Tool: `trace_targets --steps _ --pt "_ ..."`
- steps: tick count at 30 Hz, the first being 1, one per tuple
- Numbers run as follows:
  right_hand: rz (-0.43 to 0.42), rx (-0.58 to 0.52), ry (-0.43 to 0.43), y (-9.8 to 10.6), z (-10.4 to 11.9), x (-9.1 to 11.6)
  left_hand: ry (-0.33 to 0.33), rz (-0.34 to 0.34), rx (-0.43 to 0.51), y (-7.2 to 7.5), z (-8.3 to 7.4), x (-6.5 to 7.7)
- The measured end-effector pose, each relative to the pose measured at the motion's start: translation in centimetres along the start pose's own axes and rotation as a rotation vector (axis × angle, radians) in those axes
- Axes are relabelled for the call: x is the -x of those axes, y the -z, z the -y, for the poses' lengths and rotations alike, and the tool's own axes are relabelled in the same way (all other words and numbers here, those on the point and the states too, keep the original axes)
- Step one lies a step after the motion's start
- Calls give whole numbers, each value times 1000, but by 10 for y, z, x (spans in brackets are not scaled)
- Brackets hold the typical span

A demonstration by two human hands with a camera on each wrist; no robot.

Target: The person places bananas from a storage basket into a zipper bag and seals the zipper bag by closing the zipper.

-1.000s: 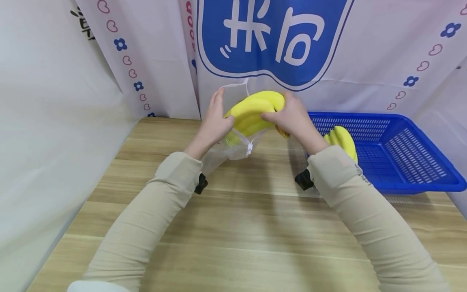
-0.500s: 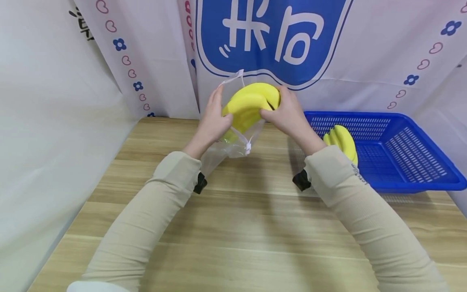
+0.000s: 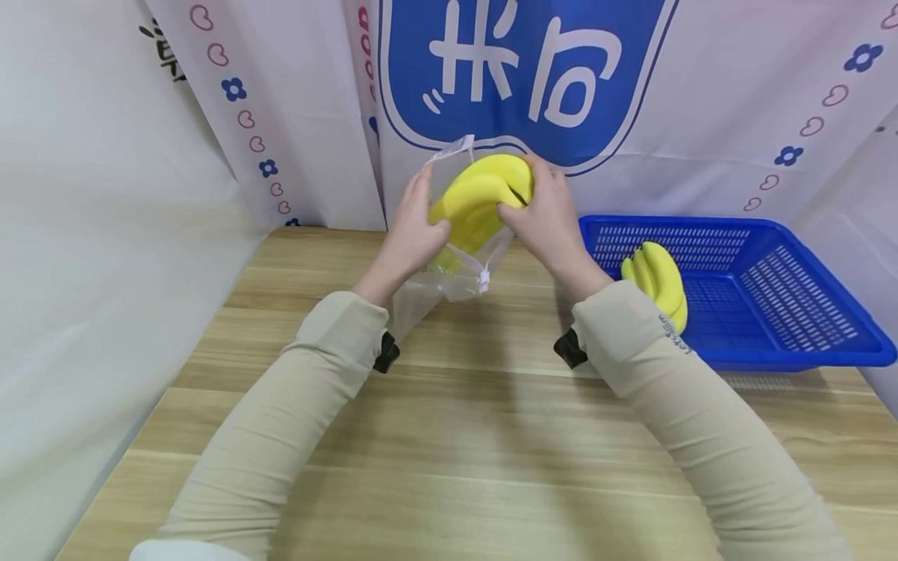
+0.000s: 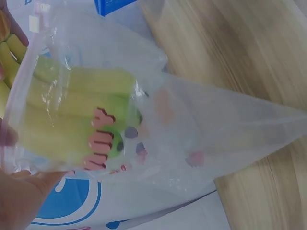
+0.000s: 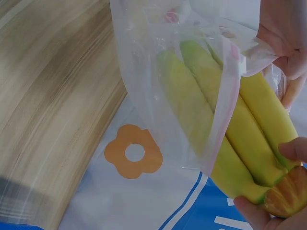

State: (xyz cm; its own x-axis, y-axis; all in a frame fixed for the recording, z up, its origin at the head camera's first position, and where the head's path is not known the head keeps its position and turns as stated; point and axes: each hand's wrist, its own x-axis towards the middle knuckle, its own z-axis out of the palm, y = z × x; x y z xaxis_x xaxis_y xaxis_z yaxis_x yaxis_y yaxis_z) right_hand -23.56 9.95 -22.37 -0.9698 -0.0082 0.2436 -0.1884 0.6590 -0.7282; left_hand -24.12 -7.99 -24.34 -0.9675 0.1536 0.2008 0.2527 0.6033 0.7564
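Observation:
A bunch of yellow bananas (image 3: 484, 199) is partly inside a clear zip bag (image 3: 459, 288), held up above the far part of the table. At the stem end, my right hand (image 3: 549, 222) grips the bunch; the brown stem (image 5: 286, 194) shows in the right wrist view. My left hand (image 3: 407, 241) holds the bag's mouth at the side, thumb over the near edge. Through the printed plastic (image 4: 192, 139) the banana tips show as greenish, and the bag's narrow lower end hangs toward the table. A white slider sits on the zip strip (image 5: 228, 96).
On the right of the table stands a blue basket (image 3: 807, 300) with another bunch of bananas (image 3: 659, 280) at its left side. Behind the wooden table (image 3: 449, 467) hangs a white printed cloth (image 3: 316, 101) with a blue emblem.
My right hand has moved left and slightly up with the bananas, and they sit deeper in the bag. The stem no longer shows in the head view. My left hand stays nearly still.

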Motion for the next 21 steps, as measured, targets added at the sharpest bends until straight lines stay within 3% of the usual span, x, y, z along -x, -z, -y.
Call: trace_targets --steps 7,16,21 --pt "12 -13 -23 -3 3 0 -13 37 1 -2 0 2" --pt "87 14 58 0 1 0 -10 38 44 0 -1 1" --pt "118 -49 127 4 1 -4 53 48 134 6 0 -2"
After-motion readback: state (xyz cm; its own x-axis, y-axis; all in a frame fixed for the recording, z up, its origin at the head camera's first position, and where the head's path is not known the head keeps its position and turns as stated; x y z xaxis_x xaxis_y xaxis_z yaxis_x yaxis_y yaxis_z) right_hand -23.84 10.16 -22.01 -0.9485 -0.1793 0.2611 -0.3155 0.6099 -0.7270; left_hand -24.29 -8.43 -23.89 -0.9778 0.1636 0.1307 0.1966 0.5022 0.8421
